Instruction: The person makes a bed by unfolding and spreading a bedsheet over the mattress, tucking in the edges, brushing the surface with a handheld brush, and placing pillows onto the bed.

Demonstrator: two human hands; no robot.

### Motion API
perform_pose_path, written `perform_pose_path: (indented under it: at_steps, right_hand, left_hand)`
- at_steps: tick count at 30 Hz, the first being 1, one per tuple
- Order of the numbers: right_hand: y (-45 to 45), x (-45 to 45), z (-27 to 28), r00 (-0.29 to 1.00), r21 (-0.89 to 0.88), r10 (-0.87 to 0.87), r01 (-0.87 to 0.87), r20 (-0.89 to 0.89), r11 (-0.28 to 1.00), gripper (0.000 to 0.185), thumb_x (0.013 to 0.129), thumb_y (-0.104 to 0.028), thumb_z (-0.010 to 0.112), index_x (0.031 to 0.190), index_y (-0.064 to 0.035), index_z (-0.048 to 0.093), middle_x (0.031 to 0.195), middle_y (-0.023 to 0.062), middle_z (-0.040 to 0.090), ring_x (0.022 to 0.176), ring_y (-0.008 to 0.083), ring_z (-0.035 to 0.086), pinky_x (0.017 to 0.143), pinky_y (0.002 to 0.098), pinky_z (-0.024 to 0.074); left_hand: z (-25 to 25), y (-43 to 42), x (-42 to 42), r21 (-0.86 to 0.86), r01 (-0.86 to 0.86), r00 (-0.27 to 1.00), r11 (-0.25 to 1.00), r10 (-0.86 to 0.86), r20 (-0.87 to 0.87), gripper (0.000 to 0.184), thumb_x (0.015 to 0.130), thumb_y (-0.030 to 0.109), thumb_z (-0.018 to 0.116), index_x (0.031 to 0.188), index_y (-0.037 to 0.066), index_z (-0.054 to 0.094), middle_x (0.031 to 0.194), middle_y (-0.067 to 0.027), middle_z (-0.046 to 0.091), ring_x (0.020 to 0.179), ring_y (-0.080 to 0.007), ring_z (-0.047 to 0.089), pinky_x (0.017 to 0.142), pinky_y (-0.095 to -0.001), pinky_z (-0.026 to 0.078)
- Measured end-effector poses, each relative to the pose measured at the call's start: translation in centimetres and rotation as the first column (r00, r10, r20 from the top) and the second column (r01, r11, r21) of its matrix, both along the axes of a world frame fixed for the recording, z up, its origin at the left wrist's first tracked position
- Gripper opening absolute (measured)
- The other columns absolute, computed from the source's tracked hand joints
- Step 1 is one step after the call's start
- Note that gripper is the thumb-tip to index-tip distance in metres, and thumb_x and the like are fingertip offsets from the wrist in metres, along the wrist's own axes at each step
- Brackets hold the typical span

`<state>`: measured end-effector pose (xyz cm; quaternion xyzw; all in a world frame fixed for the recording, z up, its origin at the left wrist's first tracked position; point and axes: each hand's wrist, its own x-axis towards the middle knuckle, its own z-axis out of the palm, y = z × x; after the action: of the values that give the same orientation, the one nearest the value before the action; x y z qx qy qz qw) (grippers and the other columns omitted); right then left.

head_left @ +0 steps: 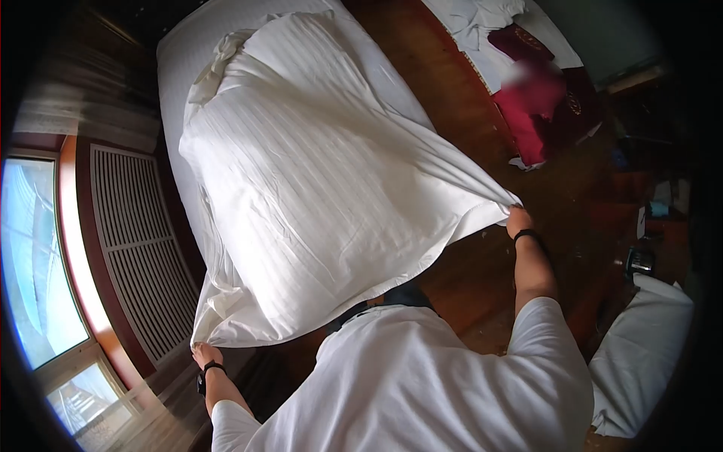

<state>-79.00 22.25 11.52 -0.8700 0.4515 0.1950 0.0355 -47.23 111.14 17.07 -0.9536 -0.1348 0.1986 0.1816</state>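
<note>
A white duvet (pixel 301 181) with a faint stripe billows out in front of me, one near corner in each hand. My left hand (pixel 205 354) is closed on the corner at the lower left, with a dark watch on that wrist. On the other side my right hand (pixel 518 219) pinches the right corner, and the cloth pulls taut from there. The duvet's far part lies bunched on the bed (pixel 177 71), which has a white sheet. Its near edge hangs in front of my waist.
To the right, across the wooden floor (pixel 422 60), is another white-covered surface with dark red cloths (pixel 527 105) and crumpled white linen (pixel 482 19). A white bundle (pixel 640 354) sits at the lower right. A slatted panel (pixel 139 248) and a window (pixel 41 256) stand to the left.
</note>
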Motion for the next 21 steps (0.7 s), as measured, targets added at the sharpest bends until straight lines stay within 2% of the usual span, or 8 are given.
perform_pose_path:
  at_steps: [1,4,8,10,15,18,19,21]
  right_hand:
    - [1.0,1.3,2.1,0.997,0.019,0.006,-0.005,-0.082,1.0,0.024,0.093,-0.008,0.044,0.107,-0.0007,0.062,0.116,0.0219,0.061,0.107,0.0376,0.06,0.091,0.0441,0.0499]
    - [1.3,1.1,1.6,0.989,0.046,0.055,-0.049,-0.137,0.998,0.027,0.087,-0.001,0.044,0.107,-0.0014,0.062,0.116,0.0196,0.061,0.108,0.0375,0.058,0.093,0.0441,0.0485]
    - [2.1,0.5,0.3,0.986,0.109,0.119,-0.106,-0.119,0.988,0.028,0.087,-0.002,0.044,0.107,-0.0008,0.062,0.117,0.0201,0.061,0.109,0.0379,0.058,0.095,0.0443,0.0479]
    - [2.6,0.8,0.0,0.98,0.148,0.063,-0.035,-0.189,0.988,0.028,0.087,-0.004,0.045,0.108,-0.0005,0.063,0.117,0.021,0.061,0.111,0.0386,0.057,0.096,0.0441,0.0471]
    - [5.8,2.3,0.8,0.927,0.251,0.154,-0.068,-0.342,0.966,0.026,0.09,-0.007,0.049,0.11,-0.0005,0.064,0.121,0.0217,0.06,0.114,0.0369,0.058,0.098,0.0426,0.0478]
    - [6.9,1.4,-0.8,0.884,0.309,0.203,-0.07,-0.42,0.948,0.053,0.087,-0.013,0.054,0.138,-0.0025,0.043,0.146,0.0227,0.038,0.131,0.0366,0.043,0.108,0.0411,0.039]
    - [7.4,1.6,-0.8,0.804,0.341,0.21,-0.01,-0.556,0.94,0.068,0.087,-0.018,0.054,0.148,-0.0078,0.027,0.155,0.0213,0.02,0.137,0.037,0.035,0.111,0.0412,0.0352]
    - [10.2,3.3,1.9,0.77,0.38,0.277,-0.05,-0.575,0.924,0.071,0.088,-0.025,0.055,0.151,-0.0142,0.023,0.157,0.0202,0.013,0.137,0.0378,0.035,0.111,0.0422,0.0348]
  left_hand:
    - [0.8,0.0,0.1,0.023,0.0,1.0,1.0,0.0,-0.014,0.031,0.089,0.005,0.046,0.115,-0.01,0.055,0.125,-0.0223,0.055,0.12,-0.0343,0.051,0.101,-0.0425,0.042]
    - [2.0,-0.3,-0.2,0.068,-0.037,0.999,0.997,0.038,-0.009,0.035,0.089,0.007,0.046,0.119,-0.009,0.053,0.126,-0.0205,0.055,0.126,-0.0331,0.046,0.104,-0.0429,0.039]
    - [1.8,1.8,-0.1,0.149,-0.007,1.0,0.989,0.004,0.026,0.038,0.092,0.013,0.041,0.121,-0.006,0.054,0.13,-0.0182,0.054,0.131,-0.0338,0.04,0.106,-0.0443,0.037]
    - [2.8,1.1,0.4,0.146,-0.047,0.998,0.988,0.04,0.054,0.036,0.091,0.014,0.042,0.118,-0.006,0.056,0.131,-0.0184,0.054,0.134,-0.0346,0.038,0.106,-0.0445,0.036]
    - [3.8,2.1,0.9,0.191,-0.085,0.996,0.978,0.079,0.036,0.038,0.093,0.017,0.041,0.123,-0.001,0.055,0.138,-0.0164,0.049,0.139,-0.0332,0.032,0.109,-0.0474,0.032]
    - [4.7,2.7,1.0,0.209,-0.139,0.99,0.968,0.14,0.01,0.041,0.094,0.02,0.04,0.13,0.001,0.05,0.145,-0.0139,0.043,0.142,-0.0313,0.027,0.11,-0.0508,0.031]
    - [5.1,2.7,1.1,0.189,-0.179,0.983,0.966,0.183,-0.003,0.042,0.093,0.02,0.042,0.132,0.004,0.049,0.146,-0.013,0.042,0.142,-0.0313,0.027,0.109,-0.0513,0.031]
    - [5.7,2.3,0.8,0.154,-0.246,0.967,0.957,0.254,-0.034,0.049,0.09,0.018,0.05,0.138,0.011,0.045,0.15,-0.01,0.037,0.143,-0.0321,0.024,0.109,-0.0514,0.032]
